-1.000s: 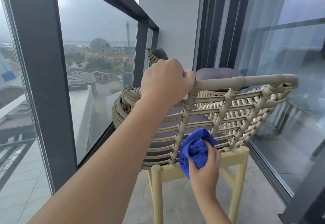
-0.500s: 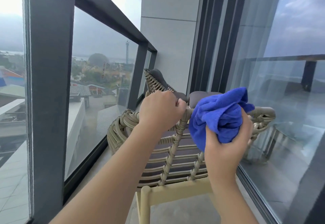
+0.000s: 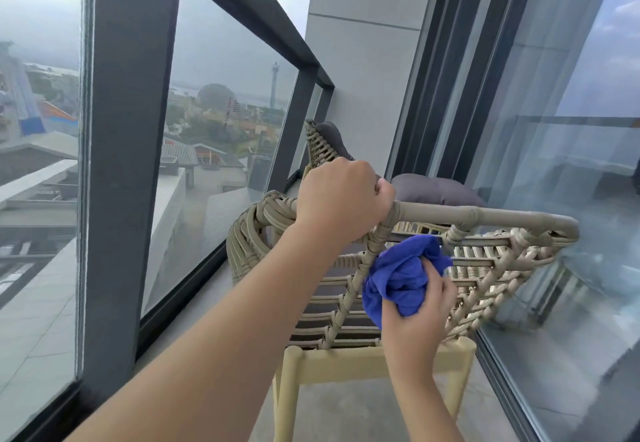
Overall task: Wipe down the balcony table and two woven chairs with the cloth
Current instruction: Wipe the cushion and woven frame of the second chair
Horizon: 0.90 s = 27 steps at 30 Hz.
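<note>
A beige woven chair (image 3: 502, 261) stands in front of me with its back toward me, on pale yellow legs. My left hand (image 3: 341, 195) grips the top rail of its backrest near the left corner. My right hand (image 3: 419, 310) holds a bunched blue cloth (image 3: 401, 275) against the woven backrest, just under the top rail. Beyond the first chair, a second woven chair (image 3: 318, 145) with dark grey cushions shows only partly. No table is visible.
A glass balustrade with dark metal posts (image 3: 128, 150) runs along the left. Sliding glass doors (image 3: 571, 164) close the right side, close to the chair. A grey wall (image 3: 363, 77) ends the narrow balcony. Grey floor (image 3: 346, 414) shows under the chair.
My right hand has brought the blue cloth down from the top rail to the woven backrest below it. My left hand keeps its grip on the rail.
</note>
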Each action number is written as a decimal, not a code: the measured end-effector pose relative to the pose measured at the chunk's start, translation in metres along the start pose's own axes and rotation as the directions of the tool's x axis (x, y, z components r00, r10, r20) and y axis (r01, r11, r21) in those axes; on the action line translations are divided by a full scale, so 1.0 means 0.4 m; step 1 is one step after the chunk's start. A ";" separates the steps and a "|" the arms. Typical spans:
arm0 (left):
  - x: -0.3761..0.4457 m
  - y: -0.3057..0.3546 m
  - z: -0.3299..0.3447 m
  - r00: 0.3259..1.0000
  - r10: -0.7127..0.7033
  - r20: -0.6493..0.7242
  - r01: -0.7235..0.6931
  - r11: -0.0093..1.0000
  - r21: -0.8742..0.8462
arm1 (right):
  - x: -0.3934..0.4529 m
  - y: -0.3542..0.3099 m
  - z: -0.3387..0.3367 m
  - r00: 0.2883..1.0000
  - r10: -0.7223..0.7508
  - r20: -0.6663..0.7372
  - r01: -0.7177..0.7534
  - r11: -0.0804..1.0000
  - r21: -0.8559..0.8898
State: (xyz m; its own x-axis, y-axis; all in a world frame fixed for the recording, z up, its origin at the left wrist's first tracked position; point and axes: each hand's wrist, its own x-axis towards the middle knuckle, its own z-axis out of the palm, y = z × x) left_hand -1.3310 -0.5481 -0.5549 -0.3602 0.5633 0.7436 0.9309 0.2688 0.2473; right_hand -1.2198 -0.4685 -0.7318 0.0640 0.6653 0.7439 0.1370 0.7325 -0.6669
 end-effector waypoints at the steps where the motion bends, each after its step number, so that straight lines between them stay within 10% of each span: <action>1: 0.000 0.002 -0.001 1.000 0.000 -0.001 0.000 1.000 0.004 | -0.016 0.020 0.007 1.000 0.016 0.008 -0.016 1.000 -0.004; 27: -0.005 -0.004 0.014 0.999 0.020 -0.046 -0.019 0.999 0.034 | -0.209 0.171 0.056 0.958 0.273 0.092 -0.272 0.962 -0.016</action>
State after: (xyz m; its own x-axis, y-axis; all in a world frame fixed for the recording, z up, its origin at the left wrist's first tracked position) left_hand -1.3321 -0.5451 -0.5603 -0.3382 0.5317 0.7765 0.9348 0.2848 0.2121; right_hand -1.2379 -0.4706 -0.8406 0.0082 0.8502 0.5265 0.1299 0.5211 -0.8435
